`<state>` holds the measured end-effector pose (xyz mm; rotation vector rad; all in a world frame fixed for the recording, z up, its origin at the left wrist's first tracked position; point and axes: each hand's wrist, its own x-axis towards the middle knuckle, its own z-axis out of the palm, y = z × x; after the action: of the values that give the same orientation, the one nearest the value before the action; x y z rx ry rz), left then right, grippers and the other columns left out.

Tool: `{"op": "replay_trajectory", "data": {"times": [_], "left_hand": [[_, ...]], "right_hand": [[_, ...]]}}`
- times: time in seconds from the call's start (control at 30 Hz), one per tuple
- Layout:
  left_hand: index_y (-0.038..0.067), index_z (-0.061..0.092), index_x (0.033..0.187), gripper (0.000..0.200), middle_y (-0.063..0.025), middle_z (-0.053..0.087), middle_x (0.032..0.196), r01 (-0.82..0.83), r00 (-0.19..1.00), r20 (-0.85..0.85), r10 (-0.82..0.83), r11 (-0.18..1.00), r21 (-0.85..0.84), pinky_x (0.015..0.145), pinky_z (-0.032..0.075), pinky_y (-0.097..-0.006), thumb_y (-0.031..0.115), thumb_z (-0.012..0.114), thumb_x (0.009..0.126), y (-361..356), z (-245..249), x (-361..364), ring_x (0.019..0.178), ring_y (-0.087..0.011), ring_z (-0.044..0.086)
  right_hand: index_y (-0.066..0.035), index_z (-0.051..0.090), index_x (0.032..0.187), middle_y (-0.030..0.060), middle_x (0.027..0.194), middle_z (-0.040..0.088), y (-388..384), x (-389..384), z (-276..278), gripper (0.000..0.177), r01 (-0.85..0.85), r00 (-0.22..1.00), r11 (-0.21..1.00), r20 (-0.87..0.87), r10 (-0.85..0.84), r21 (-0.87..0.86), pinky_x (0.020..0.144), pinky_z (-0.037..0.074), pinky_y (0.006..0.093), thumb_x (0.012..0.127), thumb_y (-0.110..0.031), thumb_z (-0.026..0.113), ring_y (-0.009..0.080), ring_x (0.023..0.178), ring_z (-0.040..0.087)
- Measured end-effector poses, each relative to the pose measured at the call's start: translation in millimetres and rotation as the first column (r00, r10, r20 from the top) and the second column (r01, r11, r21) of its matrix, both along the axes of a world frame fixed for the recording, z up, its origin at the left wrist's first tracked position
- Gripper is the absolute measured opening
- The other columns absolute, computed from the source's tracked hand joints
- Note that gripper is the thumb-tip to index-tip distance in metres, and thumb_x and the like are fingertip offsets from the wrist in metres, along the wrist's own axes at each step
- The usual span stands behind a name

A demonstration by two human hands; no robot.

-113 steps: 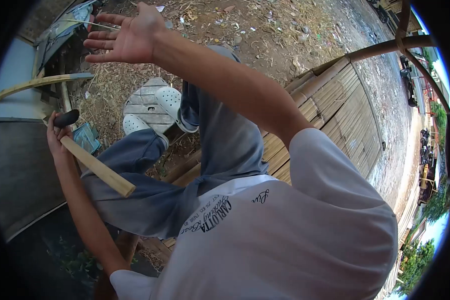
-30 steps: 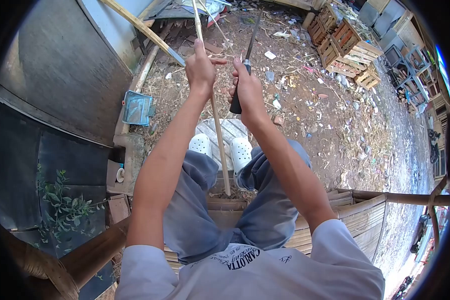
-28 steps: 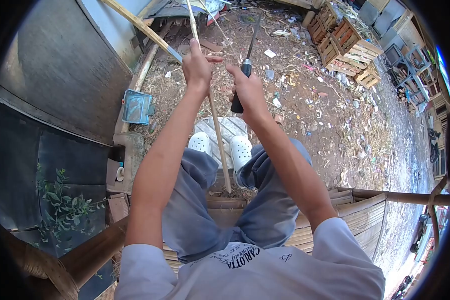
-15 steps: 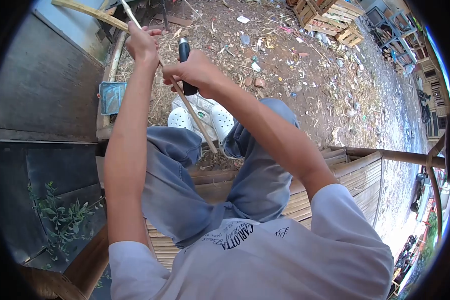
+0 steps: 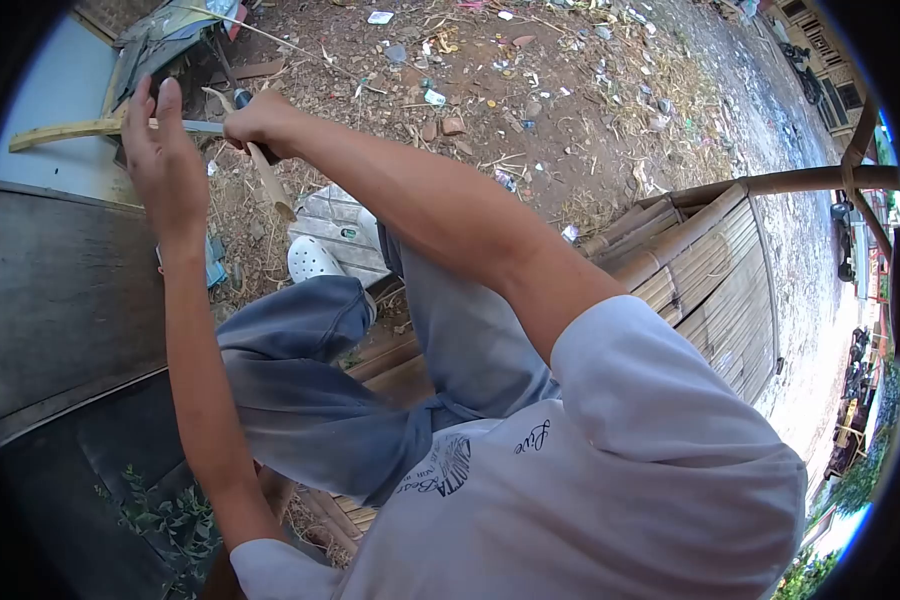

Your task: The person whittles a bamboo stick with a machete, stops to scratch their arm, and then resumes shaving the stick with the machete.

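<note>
My left hand (image 5: 166,165) is raised with its fingers stretched out, in front of a yellowish wooden strip (image 5: 60,133). To its right my right hand (image 5: 262,122) is closed around a tool with a black handle (image 5: 242,98) and a thin wooden stick (image 5: 272,185), which slants down to a blunt end. A flat grey strip (image 5: 206,127) shows between the two hands. The kind of the black-handled tool is hidden by my fingers.
White clogs (image 5: 312,260) rest near a slatted grey board (image 5: 342,225) on littered soil. A bamboo bench (image 5: 715,255) reaches out at the right. Dark panels (image 5: 75,290) stand close at the left, with a leafy plant (image 5: 175,530) below. A blue tray (image 5: 215,265) is partly hidden behind my left forearm.
Both hands have moved left in view as the camera turned. My left hand has let go of the stick and opened. My right hand still grips the stick and black handle.
</note>
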<state>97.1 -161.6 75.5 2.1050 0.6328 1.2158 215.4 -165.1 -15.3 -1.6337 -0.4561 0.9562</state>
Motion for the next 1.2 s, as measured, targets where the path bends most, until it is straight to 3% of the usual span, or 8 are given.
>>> {"op": "replay_trajectory", "data": {"times": [0.13,0.23,0.3,0.47,0.63,0.8,0.97,1.2], "left_hand": [[0.002,0.053,0.13,0.049,-0.018,0.056,0.124,0.905,0.393,-0.292,-0.872,0.312,0.288,0.099,0.041,-0.0427,0.037,0.051,0.095,-147,15,10,0.11,-0.0363,0.055],[0.0,0.055,0.126,0.057,-0.0174,0.059,0.119,0.901,0.301,-0.482,-0.823,0.08,0.426,0.099,0.038,-0.0452,0.046,0.034,0.1,-127,-23,28,0.114,-0.034,0.054],[0.002,0.057,0.125,0.052,-0.0169,0.061,0.116,0.791,0.531,-0.548,-0.646,0.611,0.046,0.099,0.038,-0.0433,0.042,0.035,0.101,-74,-33,41,0.111,-0.0316,0.056],[0.002,0.058,0.124,0.046,-0.017,0.063,0.109,0.63,0.747,-0.506,-0.432,0.703,0.329,0.098,0.039,-0.0404,0.035,0.036,0.101,-98,-1,55,0.107,-0.0331,0.057],[0.002,0.059,0.12,0.048,-0.0195,0.062,0.115,0.99,0.142,-0.559,-0.817,0.132,0.058,0.096,0.042,-0.0445,0.04,0.042,0.097,-164,4,26,0.11,-0.0321,0.057],[0.007,0.057,0.122,0.04,-0.0117,0.06,0.115,0.473,0.856,-0.477,-0.201,0.677,0.564,0.099,0.039,-0.0423,0.032,0.059,0.091,-77,-35,11,0.113,-0.0273,0.054],[0.003,0.053,0.127,0.055,-0.019,0.059,0.118,0.204,0.889,-0.411,0.2,0.632,0.748,0.096,0.042,-0.0447,0.036,0.066,0.084,-68,-3,-24,0.11,-0.0333,0.057],[-0.001,0.064,0.1,0.043,-0.0197,0.067,0.079,-0.056,0.61,-0.782,0.131,0.991,0.122,0.071,0.049,-0.0507,0.04,0.062,0.087,-21,-26,-46,0.079,-0.039,0.066]], "right_hand": [[0.004,0.068,0.085,0.0174,0.087,0.069,-1,19,-26,0.027,-0.016,0.991,0.967,0.127,0.049,-0.253,0.06,0.054,0.0367,0.065,-0.014,0.07,0.0211,0.074,0.069],[0.004,0.068,0.087,0.0161,0.086,0.069,10,42,-57,0.031,-0.01,1.0,0.974,-0.005,0.009,-0.228,0.058,0.053,0.0355,0.067,-0.02,0.071,0.0213,0.073,0.068],[0.004,0.068,0.086,0.0156,0.083,0.07,-8,52,-67,0.033,-0.006,0.996,0.99,0.089,0.018,-0.142,0.057,0.053,0.0348,0.067,-0.023,0.072,0.0238,0.071,0.069],[0.004,0.068,0.086,0.016,0.083,0.07,-24,39,-58,0.032,0.313,0.949,0.928,0.02,-0.316,-0.204,0.058,0.053,0.0344,0.068,-0.022,0.072,0.0248,0.072,0.069],[0.005,0.068,0.085,0.0165,0.083,0.07,-21,43,-36,0.032,0.377,0.925,0.91,0.012,-0.381,-0.173,0.059,0.053,0.034,0.068,-0.022,0.072,0.0259,0.073,0.07],[0.006,0.067,0.091,0.0205,0.093,0.069,-33,45,-12,0.031,0.364,0.929,0.921,-0.019,-0.37,-0.141,0.07,0.054,0.0346,0.072,-0.019,0.07,0.0281,0.084,0.069],[0.007,0.064,0.094,0.0236,0.098,0.067,-20,19,-4,0.034,0.315,0.948,0.941,0.083,-0.306,-0.127,0.081,0.054,0.0381,0.076,-0.021,0.069,0.0316,0.094,0.068],[0.009,0.054,0.101,0.0249,0.099,0.065,-21,-2,4,0.043,0.265,0.915,0.964,0.324,-0.241,-0.03,0.081,0.052,0.042,0.075,-0.021,0.07,0.0375,0.092,0.065]]}}
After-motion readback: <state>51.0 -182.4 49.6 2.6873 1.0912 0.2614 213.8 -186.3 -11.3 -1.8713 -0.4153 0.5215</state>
